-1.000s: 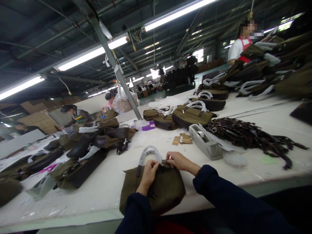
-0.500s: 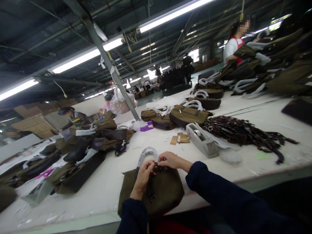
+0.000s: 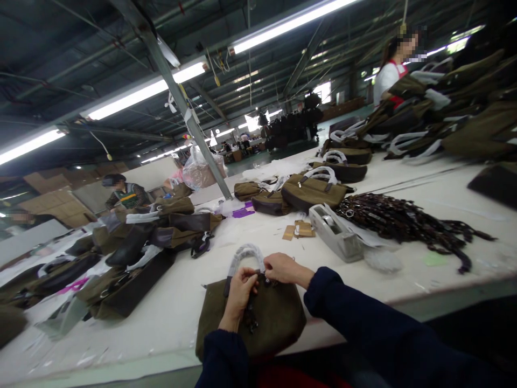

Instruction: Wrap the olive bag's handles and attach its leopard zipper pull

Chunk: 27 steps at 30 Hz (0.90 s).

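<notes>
Olive canvas handbag (image 3: 278, 318) lies flat at the near edge of the white work table (image 3: 169, 328), long axis left-right, top edge far. Left hand (image 3: 239, 293) and right hand (image 3: 286, 269) both pinch at a small dark fitting (image 3: 263, 280) on that edge, exact part unclear. Left hand is nearer the plastic-wrapped handle (image 3: 244, 256) — dark strap (image 3: 251, 320) hangs down the front.

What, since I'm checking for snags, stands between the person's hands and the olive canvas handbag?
Nothing visible: the left hand and right hand already touch the top edge of the olive canvas handbag. The plastic-wrapped handle rises beyond them; a dark strap hangs down the bag's front below them.
</notes>
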{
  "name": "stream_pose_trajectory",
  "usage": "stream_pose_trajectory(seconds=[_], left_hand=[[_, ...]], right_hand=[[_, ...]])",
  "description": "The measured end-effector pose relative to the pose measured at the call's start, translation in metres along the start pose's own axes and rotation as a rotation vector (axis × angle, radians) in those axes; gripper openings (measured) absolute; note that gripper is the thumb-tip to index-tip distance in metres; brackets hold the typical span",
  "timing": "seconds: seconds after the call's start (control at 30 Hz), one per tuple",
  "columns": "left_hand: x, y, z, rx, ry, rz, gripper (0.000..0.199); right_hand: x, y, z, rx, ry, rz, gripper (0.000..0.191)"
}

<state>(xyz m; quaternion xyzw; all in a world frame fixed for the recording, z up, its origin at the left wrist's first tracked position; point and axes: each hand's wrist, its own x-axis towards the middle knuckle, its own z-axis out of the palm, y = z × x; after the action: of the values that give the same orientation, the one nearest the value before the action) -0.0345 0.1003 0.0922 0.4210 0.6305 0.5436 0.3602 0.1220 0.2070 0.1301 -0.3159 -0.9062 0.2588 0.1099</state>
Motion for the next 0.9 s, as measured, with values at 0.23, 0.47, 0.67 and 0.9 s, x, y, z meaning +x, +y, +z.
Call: stream_pose_trajectory(seconds=[0.23, 0.47, 0.67, 0.9], left_hand=[[-0.001, 0.001, 0.001, -0.001, 0.008, 0.029, 0.028], [-0.009, 0.002, 0.0, -0.001, -0.041, 0.021, 0.032], [-0.002, -0.008, -0.004, 0.157, -0.051, -0.004, 0.027], [0.01, -0.009, 0.01, 0.443, -0.013, 0.115, 0.019]], right_hand=[[0.003, -0.019, -0.008, -0.143, -0.049, -0.007, 0.018], [0.006, -0.02, 0.008, -0.198, -0.057, -0.029, 0.018], [0.004, -0.005, 0.02, -0.188, -0.069, -0.046, 0.017], [0.001, 0.002, 0.021, -0.144, -0.066, -0.042, 0.016]])
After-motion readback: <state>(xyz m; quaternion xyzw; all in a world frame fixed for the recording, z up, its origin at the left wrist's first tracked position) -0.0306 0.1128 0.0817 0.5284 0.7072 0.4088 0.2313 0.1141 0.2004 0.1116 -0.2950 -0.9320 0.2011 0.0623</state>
